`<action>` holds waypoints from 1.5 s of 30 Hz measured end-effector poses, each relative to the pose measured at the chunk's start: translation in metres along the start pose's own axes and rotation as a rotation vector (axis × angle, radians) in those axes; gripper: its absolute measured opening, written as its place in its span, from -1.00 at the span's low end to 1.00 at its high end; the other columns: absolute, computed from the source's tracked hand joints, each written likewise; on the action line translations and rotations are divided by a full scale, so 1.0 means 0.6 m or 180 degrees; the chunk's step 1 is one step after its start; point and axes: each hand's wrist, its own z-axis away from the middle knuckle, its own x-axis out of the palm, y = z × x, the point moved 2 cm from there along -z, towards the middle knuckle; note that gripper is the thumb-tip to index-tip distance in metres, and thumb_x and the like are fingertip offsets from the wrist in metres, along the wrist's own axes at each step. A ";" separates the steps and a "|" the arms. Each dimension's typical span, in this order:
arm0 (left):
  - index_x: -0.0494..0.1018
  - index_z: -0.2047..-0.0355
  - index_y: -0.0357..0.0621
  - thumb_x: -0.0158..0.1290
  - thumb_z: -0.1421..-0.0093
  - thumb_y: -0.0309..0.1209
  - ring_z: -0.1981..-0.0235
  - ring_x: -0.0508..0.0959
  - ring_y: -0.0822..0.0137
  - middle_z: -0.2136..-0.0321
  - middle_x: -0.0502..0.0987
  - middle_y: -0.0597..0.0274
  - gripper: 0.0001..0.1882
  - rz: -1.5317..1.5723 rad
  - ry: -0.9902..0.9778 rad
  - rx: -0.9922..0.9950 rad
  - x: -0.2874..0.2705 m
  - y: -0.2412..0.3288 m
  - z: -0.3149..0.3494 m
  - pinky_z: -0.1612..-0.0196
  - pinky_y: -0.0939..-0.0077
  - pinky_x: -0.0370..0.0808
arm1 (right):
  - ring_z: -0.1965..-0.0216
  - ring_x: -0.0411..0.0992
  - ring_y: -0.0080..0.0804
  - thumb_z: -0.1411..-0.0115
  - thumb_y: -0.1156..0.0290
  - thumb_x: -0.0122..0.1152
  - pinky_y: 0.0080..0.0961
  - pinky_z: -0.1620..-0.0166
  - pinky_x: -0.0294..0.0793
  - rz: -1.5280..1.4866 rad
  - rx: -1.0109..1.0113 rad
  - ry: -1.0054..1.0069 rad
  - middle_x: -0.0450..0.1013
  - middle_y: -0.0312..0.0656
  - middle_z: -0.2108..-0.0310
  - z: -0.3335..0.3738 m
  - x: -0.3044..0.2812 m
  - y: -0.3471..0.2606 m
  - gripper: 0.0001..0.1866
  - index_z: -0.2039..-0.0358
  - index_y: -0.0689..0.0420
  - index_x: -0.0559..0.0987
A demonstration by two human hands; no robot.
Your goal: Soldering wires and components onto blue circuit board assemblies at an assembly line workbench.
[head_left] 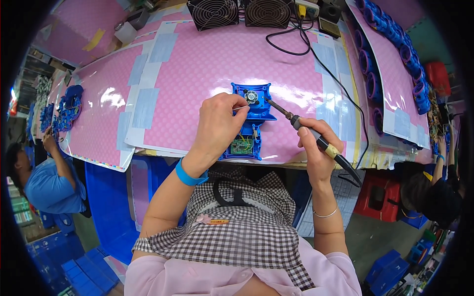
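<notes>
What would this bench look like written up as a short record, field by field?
Left hand: pinches a thin wire, resting over the blue plastic part
Right hand: grips a soldering iron, tip at the round metal piece on the part
Circuit board: green, at the part's near end
Table: covered in pink sheet with taped patches
Far edge: two small fans
Right side: a row of blue rings
Others: a person in blue at left, another at right
</notes>
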 end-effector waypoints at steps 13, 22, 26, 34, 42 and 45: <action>0.53 0.50 -0.29 0.17 -0.06 -0.47 0.56 0.49 0.15 0.59 0.48 0.05 -0.89 -0.0642 0.0319 0.0107 -0.017 0.041 0.012 0.47 0.30 0.37 | 0.68 0.29 -0.64 -0.29 0.47 0.08 -0.72 0.61 0.25 -0.0169 -0.0339 0.1320 0.44 -0.22 0.54 -0.042 -0.160 -0.039 -0.81 0.14 0.28 0.52; 0.47 0.47 -0.32 0.23 -0.03 -0.24 0.51 0.49 -0.03 0.60 0.48 -0.04 -0.66 -0.1662 -0.0812 0.0999 0.041 0.096 0.018 0.45 0.12 0.38 | 0.26 0.48 -0.01 0.12 0.15 0.50 -0.23 0.17 0.40 0.2884 -0.0818 0.3694 0.51 0.03 0.37 -0.247 -0.610 0.061 -0.47 0.21 0.12 0.46; 0.42 0.55 -0.22 0.19 -0.01 -0.23 0.50 0.51 -0.08 0.59 0.48 -0.09 -0.70 -0.2138 -0.1046 0.0743 0.001 0.050 0.011 0.45 0.03 0.41 | 0.12 0.46 0.08 0.21 -0.04 0.52 -0.12 0.03 0.38 0.3311 0.0473 0.3100 0.50 0.04 0.18 -0.351 -0.594 0.128 -0.24 0.06 0.06 0.41; 0.47 0.42 -0.16 -0.03 -0.14 -0.39 0.38 0.56 -0.08 0.43 0.53 -0.07 -0.86 -0.2459 -0.0098 -0.0163 -0.148 -0.176 -0.064 0.34 0.01 0.48 | 0.39 0.46 -0.13 -0.01 0.13 0.40 -0.29 0.22 0.46 0.3749 -0.0071 0.2593 0.52 -0.06 0.32 -0.293 -0.726 0.210 -0.52 0.17 0.21 0.55; 0.55 0.47 -0.22 0.03 -0.18 -0.26 0.32 0.58 -0.09 0.46 0.53 -0.04 -0.73 -0.2862 0.1773 -0.1103 -0.376 -0.375 -0.082 0.27 0.07 0.51 | 0.11 0.29 -0.32 -0.10 0.57 0.29 -0.46 -0.04 0.25 0.2335 -0.1808 0.1502 0.40 -0.15 0.14 -0.210 -0.322 0.006 -0.67 0.17 0.17 0.37; 0.56 0.44 -0.20 0.07 -0.17 -0.18 0.39 0.56 -0.10 0.40 0.52 -0.08 -0.70 -0.2661 0.2278 -0.0879 -0.387 -0.300 -0.052 0.30 0.04 0.48 | 0.16 0.29 -0.39 0.10 0.64 0.32 -0.52 0.02 0.26 0.1487 -0.0710 0.0731 0.34 -0.12 -0.06 -0.090 -0.184 0.021 -0.56 0.22 0.13 0.33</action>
